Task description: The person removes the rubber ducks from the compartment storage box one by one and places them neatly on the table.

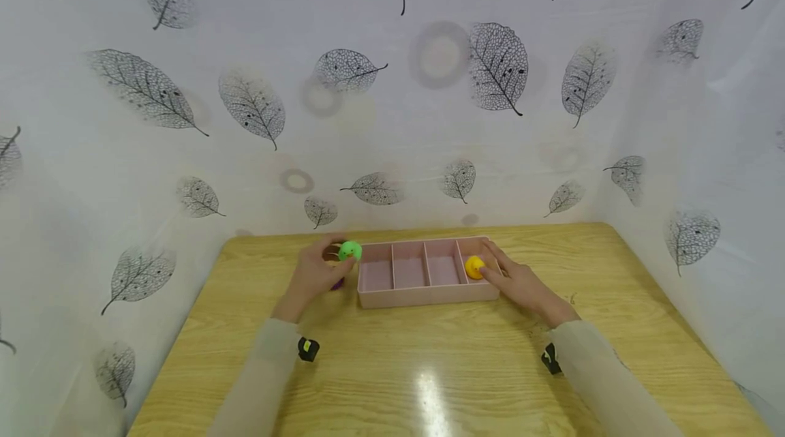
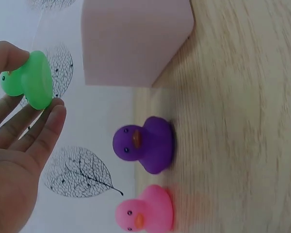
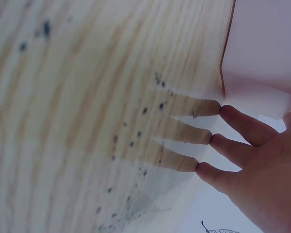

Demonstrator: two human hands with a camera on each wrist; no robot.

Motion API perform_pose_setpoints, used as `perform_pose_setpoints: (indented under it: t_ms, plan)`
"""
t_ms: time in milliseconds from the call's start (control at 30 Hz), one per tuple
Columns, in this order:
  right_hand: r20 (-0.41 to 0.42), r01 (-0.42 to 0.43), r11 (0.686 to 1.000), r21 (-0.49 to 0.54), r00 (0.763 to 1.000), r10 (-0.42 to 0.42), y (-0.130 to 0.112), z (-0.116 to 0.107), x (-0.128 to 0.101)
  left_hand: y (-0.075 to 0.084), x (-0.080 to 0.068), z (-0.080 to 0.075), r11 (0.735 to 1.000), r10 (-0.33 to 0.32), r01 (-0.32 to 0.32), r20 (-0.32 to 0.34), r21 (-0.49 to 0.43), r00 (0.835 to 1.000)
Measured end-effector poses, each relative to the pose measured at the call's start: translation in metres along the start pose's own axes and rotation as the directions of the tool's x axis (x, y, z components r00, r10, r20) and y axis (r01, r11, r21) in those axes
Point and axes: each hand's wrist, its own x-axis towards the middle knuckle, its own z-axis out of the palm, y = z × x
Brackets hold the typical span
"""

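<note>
My left hand (image 1: 313,273) pinches a green rubber duck (image 1: 350,250) between thumb and fingers, just off the left end of a pink box (image 1: 429,296) divided into compartments. The left wrist view shows the green duck (image 2: 38,80) tipped, above the table. Below it stand a purple rubber duck (image 2: 148,144) and a pink rubber duck (image 2: 148,211). A yellow rubber duck (image 1: 473,266) sits in the box's rightmost compartment. My right hand (image 1: 521,283) lies at that end, thumb by the yellow duck. Three of its fingers (image 3: 233,150) stretch out nearly straight beside the box's end wall.
The wooden table (image 1: 392,369) bears the box near its back edge. A white curtain with leaf prints (image 1: 392,137) hangs behind and along both sides. The other box compartments (image 1: 409,270) show bare floors. Dark specks (image 3: 145,111) mark the tabletop near my right hand.
</note>
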Motion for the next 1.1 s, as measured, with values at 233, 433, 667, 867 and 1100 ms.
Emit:
perform_pose_setpoints:
  t_ms: [233,433,667,867,1100]
  plan:
    - [-0.004,0.004,1.000,0.002,1.000,-0.004,0.000,0.000,0.000,-0.010,-0.007,-0.017,0.999,-0.036,0.036,-0.036,0.007,0.999]
    - [-0.011,0.013,1.000,0.000,1.000,-0.013,0.000,0.000,0.000,-0.018,-0.013,-0.031,0.999,-0.045,0.047,-0.063,0.024,0.997]
    - [-0.018,0.020,1.000,-0.007,1.000,-0.021,0.000,0.000,0.000,-0.031,-0.022,-0.046,0.996,-0.025,0.032,-0.091,0.079,0.996]
    - [-0.015,0.009,1.000,0.002,1.000,-0.009,-0.001,0.000,-0.001,-0.038,-0.029,-0.057,0.985,-0.110,0.123,-0.108,0.122,0.988]
    - [-0.013,0.005,1.000,-0.002,1.000,-0.005,0.000,0.001,-0.001,-0.046,-0.037,-0.069,0.971,-0.187,0.203,-0.128,0.125,0.974]
